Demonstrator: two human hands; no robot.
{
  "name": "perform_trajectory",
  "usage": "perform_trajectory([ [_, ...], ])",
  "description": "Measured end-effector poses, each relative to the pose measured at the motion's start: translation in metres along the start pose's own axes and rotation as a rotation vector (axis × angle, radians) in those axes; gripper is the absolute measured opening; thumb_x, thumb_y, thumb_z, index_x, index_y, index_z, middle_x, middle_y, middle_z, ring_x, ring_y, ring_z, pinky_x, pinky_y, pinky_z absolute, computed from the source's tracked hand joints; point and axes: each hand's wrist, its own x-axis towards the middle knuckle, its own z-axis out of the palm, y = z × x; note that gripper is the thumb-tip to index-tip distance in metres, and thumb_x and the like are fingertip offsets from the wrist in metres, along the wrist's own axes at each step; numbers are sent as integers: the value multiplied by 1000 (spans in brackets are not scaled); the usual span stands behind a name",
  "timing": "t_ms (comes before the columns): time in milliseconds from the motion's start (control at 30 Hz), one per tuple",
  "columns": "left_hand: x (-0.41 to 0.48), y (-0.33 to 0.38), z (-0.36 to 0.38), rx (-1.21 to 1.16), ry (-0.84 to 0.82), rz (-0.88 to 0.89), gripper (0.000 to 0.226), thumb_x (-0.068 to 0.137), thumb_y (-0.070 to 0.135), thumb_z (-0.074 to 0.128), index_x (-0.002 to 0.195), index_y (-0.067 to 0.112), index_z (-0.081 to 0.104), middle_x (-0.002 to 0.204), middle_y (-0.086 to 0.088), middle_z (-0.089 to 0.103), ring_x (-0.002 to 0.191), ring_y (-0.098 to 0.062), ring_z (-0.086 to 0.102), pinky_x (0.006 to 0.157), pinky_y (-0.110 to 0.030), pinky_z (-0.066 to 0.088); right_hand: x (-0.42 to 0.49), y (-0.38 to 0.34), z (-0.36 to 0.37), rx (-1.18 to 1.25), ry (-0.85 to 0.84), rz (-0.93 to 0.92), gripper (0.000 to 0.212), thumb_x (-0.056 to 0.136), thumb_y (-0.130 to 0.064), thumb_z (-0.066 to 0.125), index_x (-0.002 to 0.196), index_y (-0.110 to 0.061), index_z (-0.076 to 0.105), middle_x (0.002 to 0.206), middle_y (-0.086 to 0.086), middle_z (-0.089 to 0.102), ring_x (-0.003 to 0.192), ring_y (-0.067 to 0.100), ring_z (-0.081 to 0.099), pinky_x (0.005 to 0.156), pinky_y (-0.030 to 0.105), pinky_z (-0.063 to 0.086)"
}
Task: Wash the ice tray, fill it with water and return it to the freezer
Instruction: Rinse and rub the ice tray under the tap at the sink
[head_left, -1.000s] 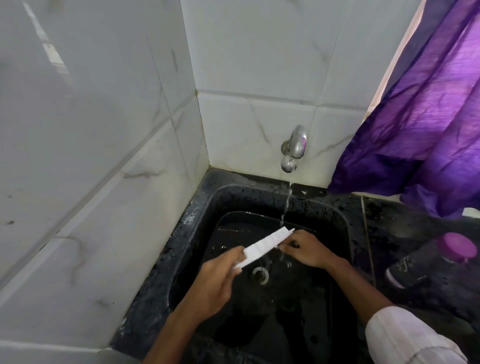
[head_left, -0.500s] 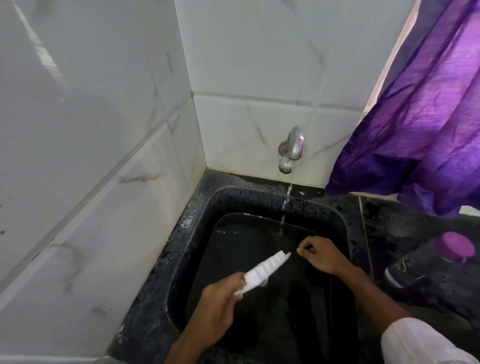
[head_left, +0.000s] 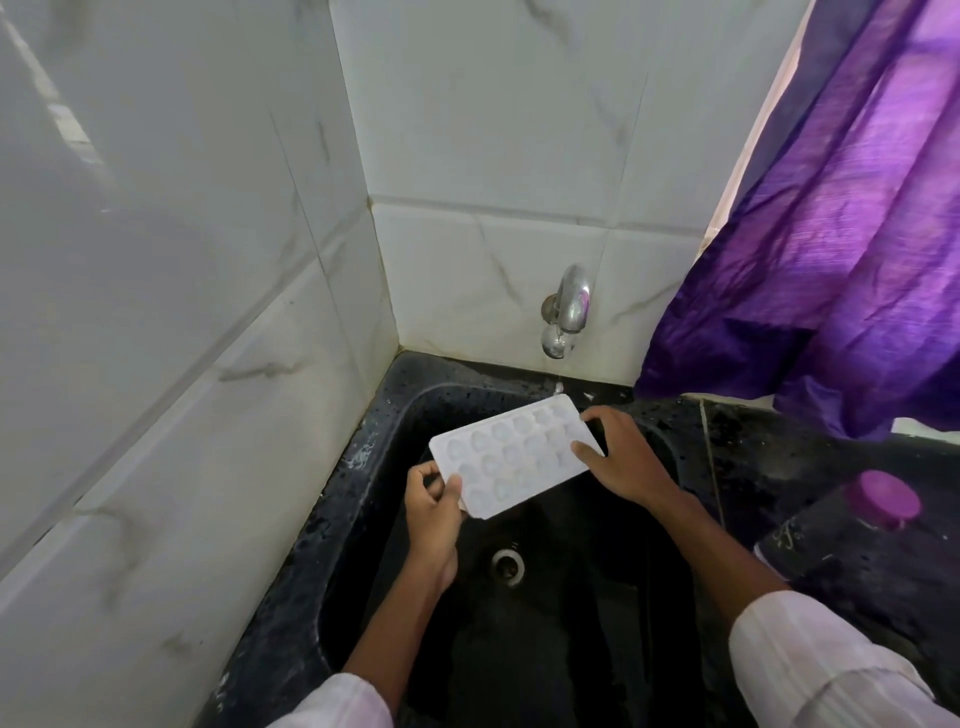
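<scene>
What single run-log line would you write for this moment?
stage: rinsing | left grip: holds tray near end | right grip: holds far end | tray: over sink, below tap | tap: thin trickle

Pale whitish sleeves are worn on both arms. Only the cuff end of the left sleeve (head_left: 340, 701) is seen. The right sleeve (head_left: 826, 670) is creased, with faint pinkish streaks noted. The left hand (head_left: 431, 514), right hand (head_left: 623, 462) and forearms are left bare.
</scene>
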Motion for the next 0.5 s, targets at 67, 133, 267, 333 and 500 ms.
perform_trajectory([
  [67, 2, 2, 2, -23, -4, -13, 16, 101, 4, 50, 117, 9, 47, 108, -5, 69, 96, -20, 69, 77, -42, 60, 3, -3, -3, 6, -19, 7, 41, 93, -33, 63, 132, -30, 47, 146, 0, 40, 133, 18, 41, 108, 34, 33],
  [133, 3, 3, 2, -39, -15, -26, 20, 101, 5, 50, 120, 9, 46, 109, -7, 69, 100, -22, 69, 80, -44, 61, 6, -5, -4, -3, -29, -1, 43, 95, -35, 60, 135, -31, 46, 150, 0, 36, 137, 19, 37, 110, 34, 31],
  [267, 1, 7, 5, -63, -36, -50, 21, 102, 6, 51, 122, 11, 47, 110, -8, 69, 102, -24, 69, 84, -47, 60, 12, -8, -6, -24, -48, -22, 37, 96, -45, 53, 133, -42, 47, 150, 1, 33, 136, 21, 38, 112, 39, 35],
  [333, 1, 9, 6, -80, -45, -60, 22, 102, 6, 51, 122, 11, 47, 112, -7, 68, 103, -24, 69, 85, -46, 60, 13, -9, -7, -46, -44, -8, 32, 96, -51, 49, 128, -49, 47, 149, 2, 32, 134, 25, 37, 110, 47, 37],
  [500, -2, 12, 4, -96, -78, -56, 22, 102, 6, 50, 123, 11, 47, 112, -6, 69, 103, -24, 69, 76, -38, 61, 11, -19, -14, -152, -69, 17, 31, 100, -53, 39, 130, -53, 46, 152, 4, 24, 138, 32, 26, 112, 50, 31],
])
